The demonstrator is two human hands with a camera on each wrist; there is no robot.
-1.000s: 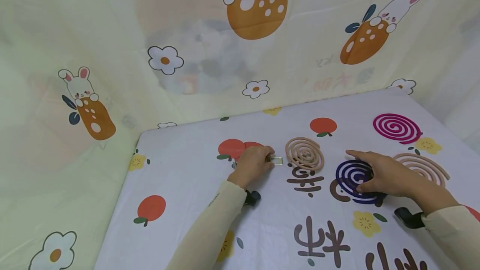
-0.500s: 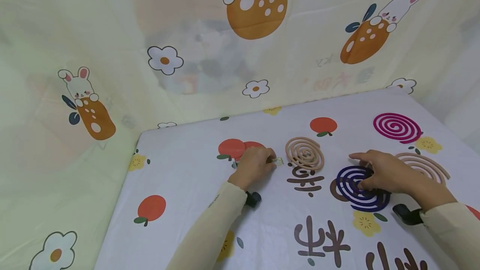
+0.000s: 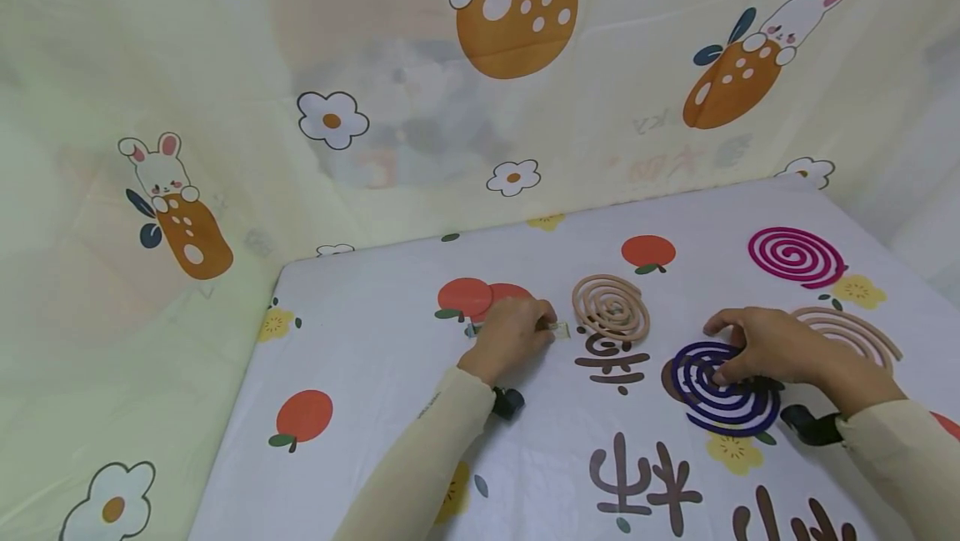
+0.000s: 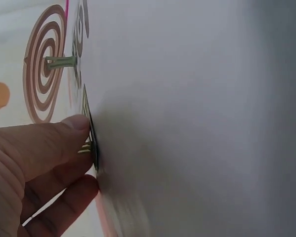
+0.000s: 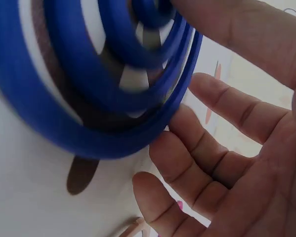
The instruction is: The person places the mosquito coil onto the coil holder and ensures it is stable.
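Blue coil: the blue coil [image 3: 716,401] is above the worktop [image 3: 360,358], over the upper part of a yellow flower print [image 3: 738,459], and in the right hand's hold.
Right hand: the right hand [image 3: 772,349] comes in from the right of the blue coil; its thumb bends onto the coil's middle, its other fingers curve at the far rim, little spread between them.
Left hand: the left hand [image 3: 513,334], well left of the blue coil, is bent down at the worktop and pinches a small metal stand [image 3: 561,330] between thumb and fingers.
Tan coil: the tan coil [image 3: 611,308] lies beyond and left of the blue coil, a green clip [image 4: 61,62] at its middle.
Second tan coil: the second tan coil [image 3: 855,329], beyond and right of the blue coil, is partly hidden by the right hand.
Magenta coil: the magenta coil [image 3: 797,257] lies farther beyond the blue coil, to its right.
Change: the blue coil has shifted toward the person, covering more flower; the right index finger, straighter earlier, is more bent.
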